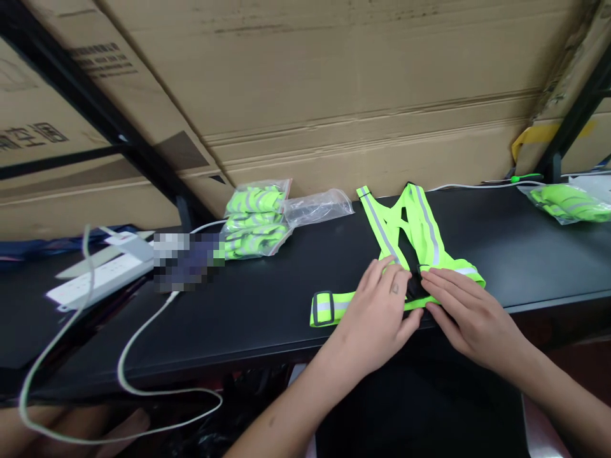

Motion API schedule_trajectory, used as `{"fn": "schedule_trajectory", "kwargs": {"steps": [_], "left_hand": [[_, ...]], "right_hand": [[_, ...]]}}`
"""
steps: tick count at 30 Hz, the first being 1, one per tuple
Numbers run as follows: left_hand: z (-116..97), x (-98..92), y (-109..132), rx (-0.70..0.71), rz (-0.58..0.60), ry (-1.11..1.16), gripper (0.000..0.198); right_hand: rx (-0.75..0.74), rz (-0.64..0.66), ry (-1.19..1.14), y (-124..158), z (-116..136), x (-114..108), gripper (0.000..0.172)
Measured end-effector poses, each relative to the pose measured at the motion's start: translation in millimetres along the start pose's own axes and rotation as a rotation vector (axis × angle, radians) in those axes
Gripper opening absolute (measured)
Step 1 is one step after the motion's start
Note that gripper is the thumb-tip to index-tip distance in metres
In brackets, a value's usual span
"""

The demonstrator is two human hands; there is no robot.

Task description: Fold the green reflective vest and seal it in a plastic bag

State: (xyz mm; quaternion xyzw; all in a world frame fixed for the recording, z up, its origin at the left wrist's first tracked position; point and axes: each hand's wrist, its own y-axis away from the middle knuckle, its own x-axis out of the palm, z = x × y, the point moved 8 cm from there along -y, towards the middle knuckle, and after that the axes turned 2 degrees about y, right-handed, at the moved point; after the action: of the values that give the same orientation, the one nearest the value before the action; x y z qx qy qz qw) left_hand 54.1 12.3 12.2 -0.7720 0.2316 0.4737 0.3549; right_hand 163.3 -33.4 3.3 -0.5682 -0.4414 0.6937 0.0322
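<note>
Head view. Two bare hands work on a lime-green harness [432, 238] with grey stripes, spread on a black table [214, 305]. The left grip [375, 312] is partly closed: its bent fingers rest on the lower end of one strap, its thumb parted from them near the table's front edge. The right grip [470, 318] is flatter, its fingers laid together over the foot of the other strap, its thumb below them by the lower band. Whether either grip pinches the fabric cannot be told. The harness lies beneath both grips, its straps reaching away beyond them. A black slide buckle [316, 309] encircles the band to the left of the left grip. Farther left and beyond that grip are a flattened clear bag [319, 207] and bagged lime-green bundles [255, 219], touching. Well left of the grips lie a white power strip [100, 280] and a white cable [120, 369]. Beyond the right grip, to its right, is another lime-green packet [573, 202]. Cardboard [358, 76] stands behind all.
</note>
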Motion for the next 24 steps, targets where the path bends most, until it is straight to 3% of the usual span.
{"fn": "schedule_trajectory", "kwargs": {"steps": [3,8,12,16,19,24], "left_hand": [[11,-19.9,20,-0.091,0.012,-0.172,0.051],[60,-50.1,71,-0.381,0.014,-0.257,0.072],[86,-45.6,90,-0.452,0.063,-0.073,0.062],[87,-41.1,85,-0.394,0.053,0.070,0.051],[88,-42.8,83,-0.434,0.033,0.177,0.055],[95,-43.8,82,-0.521,-0.081,0.708,0.045]], "right_hand": [[-0.075,-0.004,0.014,3,3,-1,0.034],[-0.141,0.027,0.041,2,9,-1,0.032],[-0.105,0.083,-0.011,-4,10,1,0.030],[-0.056,0.110,-0.050,-8,9,2,0.035],[-0.066,0.145,-0.082,-9,11,4,0.035],[-0.111,0.182,-0.111,-11,16,7,0.033]]}}
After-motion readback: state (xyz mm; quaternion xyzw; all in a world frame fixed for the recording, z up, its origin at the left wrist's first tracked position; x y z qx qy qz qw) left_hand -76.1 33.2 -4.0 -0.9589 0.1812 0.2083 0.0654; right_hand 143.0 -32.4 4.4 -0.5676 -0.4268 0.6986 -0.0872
